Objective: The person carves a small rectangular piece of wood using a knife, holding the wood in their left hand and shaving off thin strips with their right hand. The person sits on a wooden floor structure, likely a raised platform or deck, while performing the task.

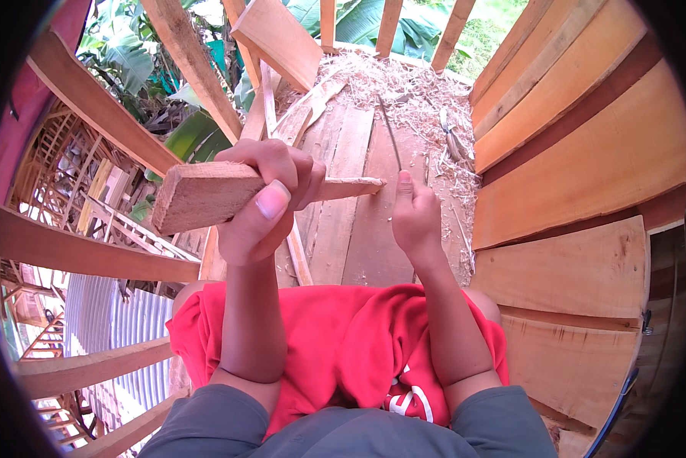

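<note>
My left hand (263, 198) is wrapped round a short, thick piece of wood (198, 197). The wood's broad end faces left and near, while its narrow, whittled tip points right, toward my other hand. In my right hand (417, 217) is a long-bladed knife (389, 130), seen almost edge-on as a thin dark line pointing away from me. Its handle is hidden inside my fist, and my thumb lies along the top. The blade stands just beyond the wood's tip, and I see a gap between the two.
Pale wood shavings (419, 88) cover the far part of the plank floor (351, 229). A dark tool (451, 136) lies among them, its kind unclear. Upright boards (557, 175) close in the right side; spaced slats (106, 256) line the left. A loose board (278, 42) leans at the far left.
</note>
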{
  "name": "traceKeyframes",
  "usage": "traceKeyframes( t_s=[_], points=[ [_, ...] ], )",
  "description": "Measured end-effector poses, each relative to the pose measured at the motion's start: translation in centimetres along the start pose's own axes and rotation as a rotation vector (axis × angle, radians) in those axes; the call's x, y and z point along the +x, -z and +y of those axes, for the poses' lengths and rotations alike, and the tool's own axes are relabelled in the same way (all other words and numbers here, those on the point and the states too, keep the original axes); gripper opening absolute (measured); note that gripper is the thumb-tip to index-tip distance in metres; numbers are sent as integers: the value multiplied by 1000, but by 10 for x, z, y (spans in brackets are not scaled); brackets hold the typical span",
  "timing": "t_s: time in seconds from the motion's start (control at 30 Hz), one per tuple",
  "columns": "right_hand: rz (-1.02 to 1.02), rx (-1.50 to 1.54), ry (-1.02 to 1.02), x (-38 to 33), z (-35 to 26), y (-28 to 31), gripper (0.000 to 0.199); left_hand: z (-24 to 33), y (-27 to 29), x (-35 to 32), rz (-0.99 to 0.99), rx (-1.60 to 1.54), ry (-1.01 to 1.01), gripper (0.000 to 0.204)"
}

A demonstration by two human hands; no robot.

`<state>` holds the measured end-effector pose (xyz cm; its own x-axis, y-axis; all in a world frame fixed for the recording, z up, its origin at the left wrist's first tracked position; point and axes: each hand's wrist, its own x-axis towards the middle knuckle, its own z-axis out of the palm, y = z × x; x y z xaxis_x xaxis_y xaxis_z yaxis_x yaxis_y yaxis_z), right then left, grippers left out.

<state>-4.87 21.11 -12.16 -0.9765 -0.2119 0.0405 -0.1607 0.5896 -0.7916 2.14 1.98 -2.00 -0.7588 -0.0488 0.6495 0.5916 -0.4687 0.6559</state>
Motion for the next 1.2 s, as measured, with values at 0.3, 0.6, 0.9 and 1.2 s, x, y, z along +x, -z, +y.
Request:
traceKeyframes(
  t_s=[0.3, 0.6, 0.9, 1.2],
  points=[
    [-107, 283, 80, -10, -27, 3, 48, -3, -6, -1, 63, -13, -15, 31],
    [-82, 77, 132, -7, -24, 2, 45, -4, -15, -2, 43, 39, 11, 30],
    [-138, 34, 146, 2, -5, -8, 44, -5, -21, -1, 56, 40, 10, 30],
    [-94, -196, 158, 4, -11, -5, 45, -2, -19, 0, 67, 39, 7, 30]
  ],
)
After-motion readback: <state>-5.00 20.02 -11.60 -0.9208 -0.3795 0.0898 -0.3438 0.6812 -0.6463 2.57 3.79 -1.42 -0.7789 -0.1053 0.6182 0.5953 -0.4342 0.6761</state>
